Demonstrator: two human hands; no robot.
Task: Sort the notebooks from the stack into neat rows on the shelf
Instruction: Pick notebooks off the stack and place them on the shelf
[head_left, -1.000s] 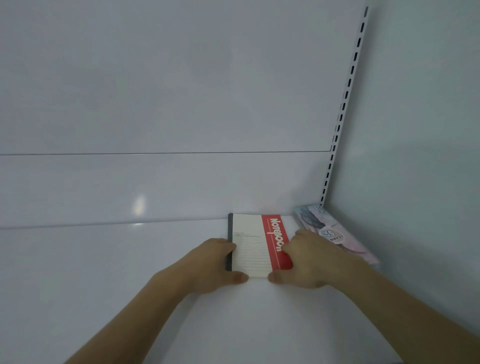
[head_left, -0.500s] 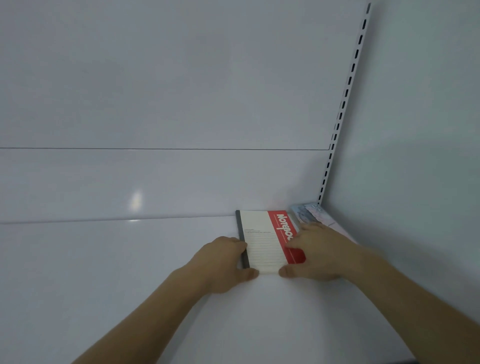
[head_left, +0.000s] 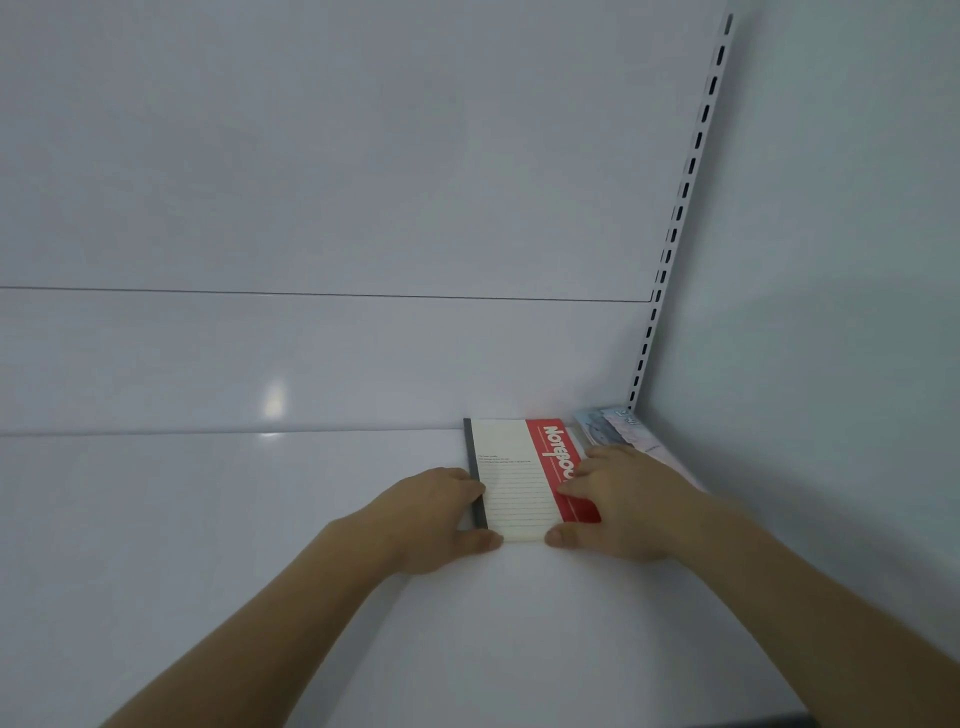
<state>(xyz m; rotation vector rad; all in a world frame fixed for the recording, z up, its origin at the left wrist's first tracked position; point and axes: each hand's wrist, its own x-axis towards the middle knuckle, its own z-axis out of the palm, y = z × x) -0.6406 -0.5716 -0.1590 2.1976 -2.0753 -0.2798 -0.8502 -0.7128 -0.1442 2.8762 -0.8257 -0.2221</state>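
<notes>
Head view: a cream and red notebook with a dark grey spine lies flat on the white shelf, its far edge at the shelf's back edge, near the back right corner. The left hand holds its spine side, fingers curled against the spine, thumb at the near edge. The right hand rests on the red strip, fingers laid over the cover, thumb at the near edge. A pale blue notebook lies just beside it in the back right corner, partly hidden by the right hand. A slotted upright rises from that corner.
</notes>
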